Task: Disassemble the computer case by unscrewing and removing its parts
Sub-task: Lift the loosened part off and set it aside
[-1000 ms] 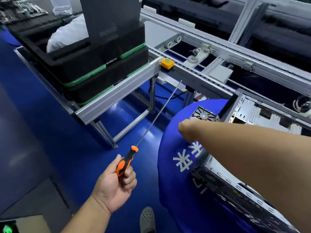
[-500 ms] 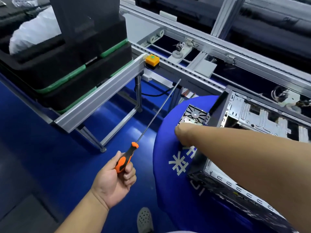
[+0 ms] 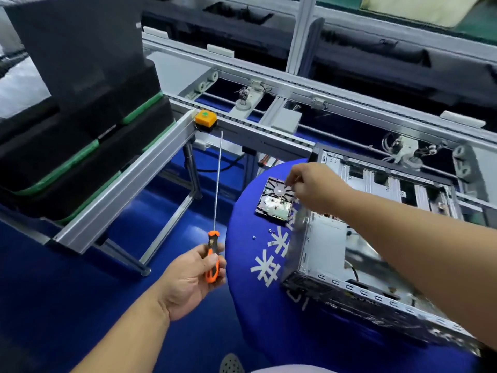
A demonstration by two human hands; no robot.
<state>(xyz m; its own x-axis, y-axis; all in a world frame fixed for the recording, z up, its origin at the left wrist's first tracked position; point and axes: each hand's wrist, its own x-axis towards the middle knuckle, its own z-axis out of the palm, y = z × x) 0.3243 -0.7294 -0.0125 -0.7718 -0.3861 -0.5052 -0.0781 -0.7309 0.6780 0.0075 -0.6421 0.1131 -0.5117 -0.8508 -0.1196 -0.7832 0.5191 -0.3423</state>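
On the round blue table (image 3: 258,313) at right lies our open grey metal computer case (image 3: 336,254). Our right hand (image 3: 309,188), fingers curled, hovers over a removed drive (image 3: 275,201); whether it pinches anything we cannot tell. Our left hand (image 3: 188,278) grips an orange-handled long screwdriver (image 3: 213,257).

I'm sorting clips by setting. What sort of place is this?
Probably a factory or electronics workshop line. An aluminium conveyor frame with an orange button box runs past stacked black trays, and an opened computer case lies on a blue table.
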